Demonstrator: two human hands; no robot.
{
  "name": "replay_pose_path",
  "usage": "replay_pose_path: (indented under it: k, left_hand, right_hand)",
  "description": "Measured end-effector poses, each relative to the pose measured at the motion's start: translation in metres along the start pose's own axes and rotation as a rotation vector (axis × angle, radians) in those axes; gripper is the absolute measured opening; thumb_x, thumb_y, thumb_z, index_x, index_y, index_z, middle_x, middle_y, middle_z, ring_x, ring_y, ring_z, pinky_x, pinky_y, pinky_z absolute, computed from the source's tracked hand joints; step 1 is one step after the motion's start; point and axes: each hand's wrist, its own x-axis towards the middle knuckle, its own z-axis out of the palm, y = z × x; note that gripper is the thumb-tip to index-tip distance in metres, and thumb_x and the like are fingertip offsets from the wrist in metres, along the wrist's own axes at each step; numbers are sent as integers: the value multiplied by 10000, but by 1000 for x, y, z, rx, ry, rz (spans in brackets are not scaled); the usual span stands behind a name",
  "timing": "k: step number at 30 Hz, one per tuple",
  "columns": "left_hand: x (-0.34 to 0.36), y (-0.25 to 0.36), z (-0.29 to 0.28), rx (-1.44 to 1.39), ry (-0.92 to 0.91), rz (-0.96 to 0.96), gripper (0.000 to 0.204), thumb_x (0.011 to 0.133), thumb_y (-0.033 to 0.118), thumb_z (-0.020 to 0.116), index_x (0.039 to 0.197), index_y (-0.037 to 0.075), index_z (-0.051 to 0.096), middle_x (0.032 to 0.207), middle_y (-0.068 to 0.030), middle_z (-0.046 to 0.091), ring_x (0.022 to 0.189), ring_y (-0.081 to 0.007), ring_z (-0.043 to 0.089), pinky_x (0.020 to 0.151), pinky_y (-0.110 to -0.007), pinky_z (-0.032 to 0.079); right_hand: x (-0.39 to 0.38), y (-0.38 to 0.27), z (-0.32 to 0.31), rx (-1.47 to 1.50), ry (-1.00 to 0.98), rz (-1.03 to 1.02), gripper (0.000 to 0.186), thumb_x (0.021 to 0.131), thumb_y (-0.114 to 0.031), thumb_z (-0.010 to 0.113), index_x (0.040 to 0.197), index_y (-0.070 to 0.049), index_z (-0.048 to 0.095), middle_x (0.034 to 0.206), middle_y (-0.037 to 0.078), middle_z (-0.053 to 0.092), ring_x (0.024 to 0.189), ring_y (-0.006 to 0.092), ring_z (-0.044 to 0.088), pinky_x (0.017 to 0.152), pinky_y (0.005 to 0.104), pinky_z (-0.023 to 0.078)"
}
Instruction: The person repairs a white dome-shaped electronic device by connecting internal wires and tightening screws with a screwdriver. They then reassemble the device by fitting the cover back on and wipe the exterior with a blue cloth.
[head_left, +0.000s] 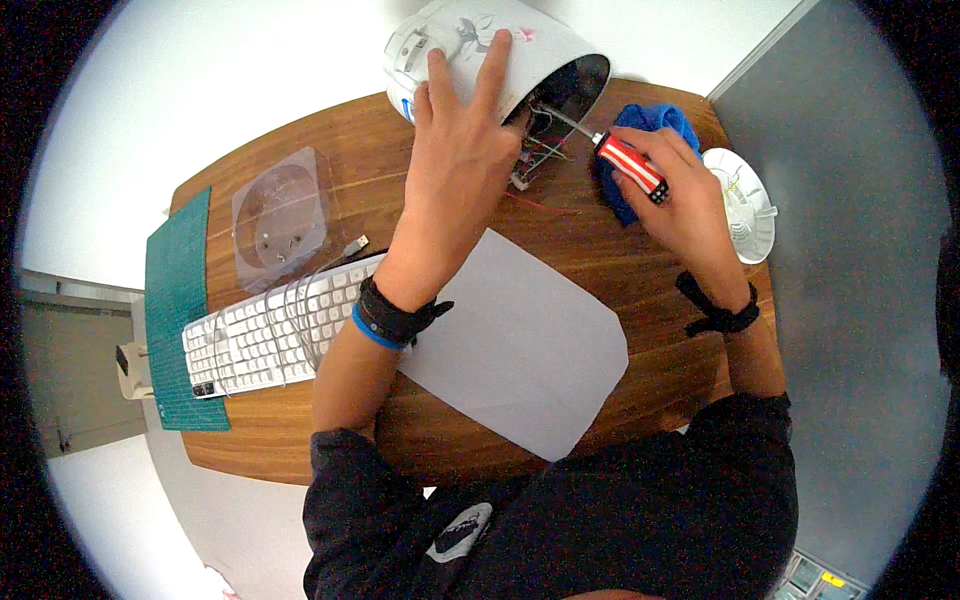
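Observation:
My left hand (462, 150) holds a white cylindrical appliance housing (535, 35) tipped on its side, fingers spread over its outside and the thumb hidden near the open rim. Wires and small metal parts (540, 155) hang out of the dark opening. My right hand (680, 195) grips a red-and-white screwdriver (628, 162), its shaft pointing into that opening; the tip is too small to make out. A blue cloth (640, 120) lies under and behind my right hand, beside a white round plastic cover (750, 205) at the table's right edge.
A wooden table (270, 440) holds a grey sheet (510, 350), a white keyboard (260, 330) with a cable over it, a clear plastic tray (280, 205) with small screws and a green mat (175, 300). A grey panel (850, 300) borders the right side.

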Motion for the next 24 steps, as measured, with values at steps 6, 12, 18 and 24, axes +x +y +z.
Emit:
replay_pose_path:
  k: [6, 12, 18, 24]
  left_hand:
    - [-1, 0, -5, 60, -116, -20, 353, 966, 169, 594, 1244, 262, 791, 1734, -112, 257, 1459, -586, 348, 1181, -637, 409]
    - [0, 2, -8, 58, -138, -22, 350, 966, 167, 606, 1246, 257, 796, 1730, -116, 264, 1456, -581, 355, 1185, -619, 408]
    - [0, -1, 3, -3, 51, 16, 140, 851, 121, 705, 914, 128, 830, 1657, -165, 378, 1365, -601, 437, 1062, -641, 475]
    - [0, 1, -7, 44, -111, -22, 397, 958, 130, 580, 1265, 278, 783, 1731, -122, 264, 1438, -580, 381, 1185, -623, 410]
  right_hand:
    - [-3, 0, 3, 86, -57, 182, 265, 1017, -259, 708, 1227, -98, 722, 1059, 165, 755, 926, 374, 736, 820, 449, 586]
    - [-1, 2, -2, 22, 27, 135, 226, 995, -259, 735, 1192, -150, 748, 1057, 108, 771, 920, 314, 749, 790, 405, 590]
    - [3, 0, -5, -180, 171, -118, 251, 929, -188, 789, 1179, -186, 756, 1057, 68, 731, 976, 303, 722, 770, 423, 590]
    - [-2, -7, 2, -248, 56, -28, 328, 936, -222, 776, 1234, -106, 702, 1071, 109, 696, 978, 335, 696, 784, 441, 590]
